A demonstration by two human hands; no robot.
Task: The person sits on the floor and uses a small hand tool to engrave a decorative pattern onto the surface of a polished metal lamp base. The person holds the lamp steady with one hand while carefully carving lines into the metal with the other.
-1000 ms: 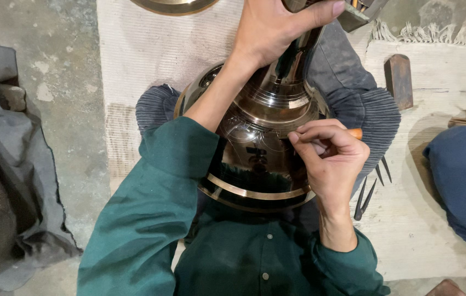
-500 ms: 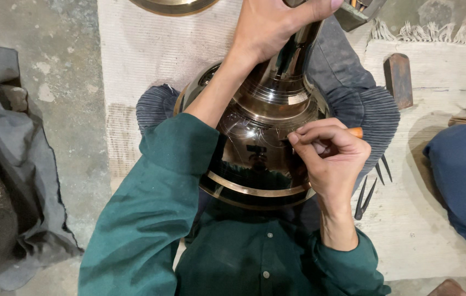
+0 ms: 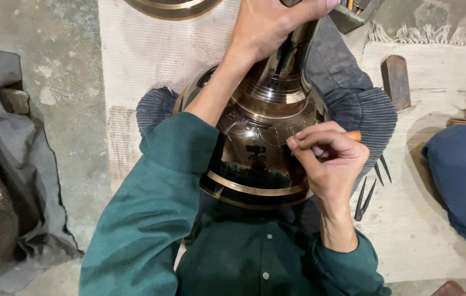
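Observation:
A large shiny brass vase lies in my lap, its base toward me and its narrow neck pointing away. My left hand grips the neck near the top of the view. My right hand rests on the vase's rounded body, fingers pinched on a thin tool with an orange end; its tip touches the engraved lines on the metal. Green sleeves cover both my arms.
A pale woven mat lies under me on concrete floor. Dark pointed metal tools lie on the mat at right, a dark wooden block beyond. Another person's blue-clad leg is far right. Grey cloth is heaped left. Another brass piece is at the top.
My right hand has shifted slightly along the vase's body with the tool. The left hand keeps its grip on the neck.

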